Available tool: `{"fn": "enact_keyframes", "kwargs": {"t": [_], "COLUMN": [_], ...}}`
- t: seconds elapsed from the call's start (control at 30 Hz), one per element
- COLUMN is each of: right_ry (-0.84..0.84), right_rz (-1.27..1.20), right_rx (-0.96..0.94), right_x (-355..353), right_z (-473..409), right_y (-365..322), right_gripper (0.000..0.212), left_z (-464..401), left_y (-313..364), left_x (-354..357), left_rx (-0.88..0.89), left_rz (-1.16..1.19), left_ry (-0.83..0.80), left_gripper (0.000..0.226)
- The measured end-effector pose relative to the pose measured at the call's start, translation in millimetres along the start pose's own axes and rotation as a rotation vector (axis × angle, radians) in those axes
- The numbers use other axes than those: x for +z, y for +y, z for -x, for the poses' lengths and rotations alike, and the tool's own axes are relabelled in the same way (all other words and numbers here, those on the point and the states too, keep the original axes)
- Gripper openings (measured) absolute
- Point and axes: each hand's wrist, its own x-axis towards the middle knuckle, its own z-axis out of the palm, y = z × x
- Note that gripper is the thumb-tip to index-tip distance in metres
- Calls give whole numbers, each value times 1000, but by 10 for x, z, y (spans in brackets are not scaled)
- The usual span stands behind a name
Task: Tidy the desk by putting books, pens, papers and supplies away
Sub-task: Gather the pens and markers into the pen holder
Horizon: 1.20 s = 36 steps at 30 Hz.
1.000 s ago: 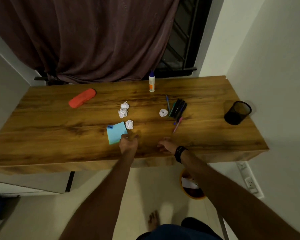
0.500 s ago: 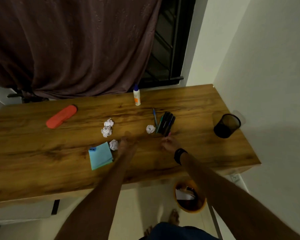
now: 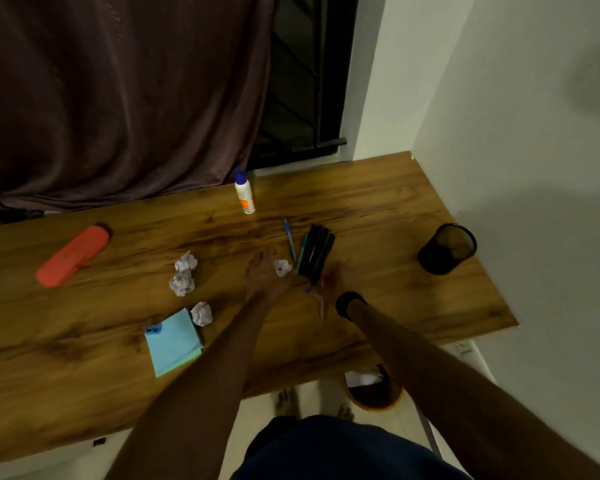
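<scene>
1. The tidying looked barely begun: nearly everything lay loose on the wooden desk [image 3: 378,209].
2. The left hand [image 3: 264,271], fingers spread and empty, rested beside one of four crumpled white paper balls [image 3: 283,267].
3. The right hand [image 3: 336,280] reached the near end of the cluster of black pens [image 3: 314,252]; its grip was too blurred to tell.
4. Far right stood one black mesh pen cup [image 3: 445,249], empty.

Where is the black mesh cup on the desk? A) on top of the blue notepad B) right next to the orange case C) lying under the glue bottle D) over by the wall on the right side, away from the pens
D: the black mesh cup stands alone near the desk's right edge by the wall, apart from the pens, far from the orange case.
</scene>
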Motion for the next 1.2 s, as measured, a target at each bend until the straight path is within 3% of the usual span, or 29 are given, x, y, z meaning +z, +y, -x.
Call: {"fn": "enact_keyframes", "kwargs": {"t": [0.1, 0.23, 0.37, 0.5, 0.57, 0.67, 0.77, 0.87, 1.0, 1.2], "right_ry": [50, 178, 169, 182, 157, 47, 128, 91, 74, 55], "right_rz": [-25, -116, -248, -491, -528, -587, -509, -462, -506, -648], "right_rx": [84, 205, 232, 306, 325, 304, 310, 334, 379, 373], "right_x": [-128, -248, -325, -297, -265, -213, -186, -164, -159, -100], "right_z": [-55, -157, -202, -375, -429, -404, -455, -532, -554, -814], "right_y": [-32, 40, 21, -93, -215, -356, -366, -365, -422, -239], "right_gripper": [52, 12, 19, 18, 24, 7, 9, 4, 24, 31], "left_z": [-251, -542, -764, -857, -876, -917, -998, -1045, -1032, -1073], "left_y": [167, 351, 405, 485, 503, 517, 535, 593, 715, 838], "left_x": [28, 76, 183, 225, 232, 236, 244, 258, 260, 308], "left_rx": [109, 176, 162, 130, 119, 84, 63, 34, 33, -61], "left_rz": [-70, -142, -280, -373, -354, -285, -213, -142, -197, -1], "left_ry": [-21, -105, -171, -186, -186, -213, -272, -364, -371, -470], "left_gripper": [70, 62, 62, 49, 46, 45, 42, 33, 9, 16]}}
